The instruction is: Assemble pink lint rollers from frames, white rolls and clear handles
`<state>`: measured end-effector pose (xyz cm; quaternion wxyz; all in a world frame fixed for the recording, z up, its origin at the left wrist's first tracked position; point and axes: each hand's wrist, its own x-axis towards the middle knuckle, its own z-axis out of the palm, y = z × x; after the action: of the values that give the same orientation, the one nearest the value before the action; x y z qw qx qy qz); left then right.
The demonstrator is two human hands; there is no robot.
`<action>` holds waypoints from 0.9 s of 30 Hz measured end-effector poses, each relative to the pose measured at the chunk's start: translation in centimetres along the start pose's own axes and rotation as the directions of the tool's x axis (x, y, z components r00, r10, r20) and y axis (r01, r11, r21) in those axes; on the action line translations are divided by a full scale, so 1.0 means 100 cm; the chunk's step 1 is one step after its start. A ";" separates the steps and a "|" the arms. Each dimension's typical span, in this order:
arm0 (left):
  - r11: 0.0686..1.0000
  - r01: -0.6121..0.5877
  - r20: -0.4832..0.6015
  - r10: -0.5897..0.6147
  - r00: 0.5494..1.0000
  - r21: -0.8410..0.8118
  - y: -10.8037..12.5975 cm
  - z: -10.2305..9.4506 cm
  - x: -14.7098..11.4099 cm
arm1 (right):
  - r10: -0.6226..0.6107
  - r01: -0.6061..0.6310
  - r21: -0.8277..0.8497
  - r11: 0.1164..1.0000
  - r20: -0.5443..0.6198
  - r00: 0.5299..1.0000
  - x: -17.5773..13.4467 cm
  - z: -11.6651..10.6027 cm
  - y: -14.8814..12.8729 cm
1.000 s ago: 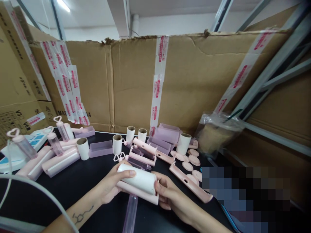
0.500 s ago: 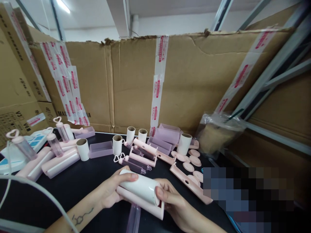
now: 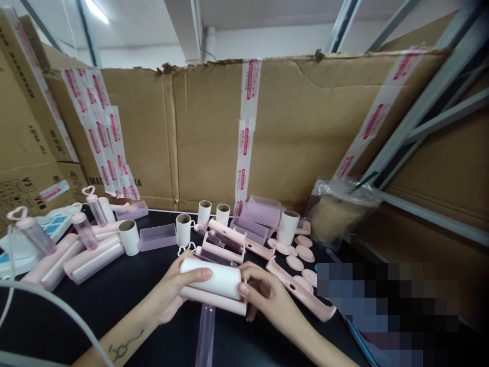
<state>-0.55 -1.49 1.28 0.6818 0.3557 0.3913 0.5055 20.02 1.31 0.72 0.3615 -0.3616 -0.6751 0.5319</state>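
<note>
Thumb of the left hand lies along a smooth white roll, clamping it with a pink plastic holder above the near middle of the black table. The right hand, fingers bent, presses its thumb at the roll's right end; its hidden fingertips' contact I cannot tell. A clear purple tube lies just nearer; flat round discs lie far right.

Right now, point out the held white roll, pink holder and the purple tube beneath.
White roll (image 3: 223,281): head view, middle of its side.
Pink holder (image 3: 218,301): head view, its long near wall.
Purple tube (image 3: 205,335): head view, middle of visible part.
</note>
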 end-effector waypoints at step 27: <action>0.993 -0.119 0.144 0.120 0.982 -0.015 -0.007 -0.001 0.002 | -0.085 0.083 -0.015 0.996 -0.175 0.981 0.003 -0.017 0.000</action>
<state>-0.32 -1.48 0.54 0.6779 0.4120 0.3173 0.5197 21.36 2.35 1.09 0.4402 -0.3796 -0.6574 0.4795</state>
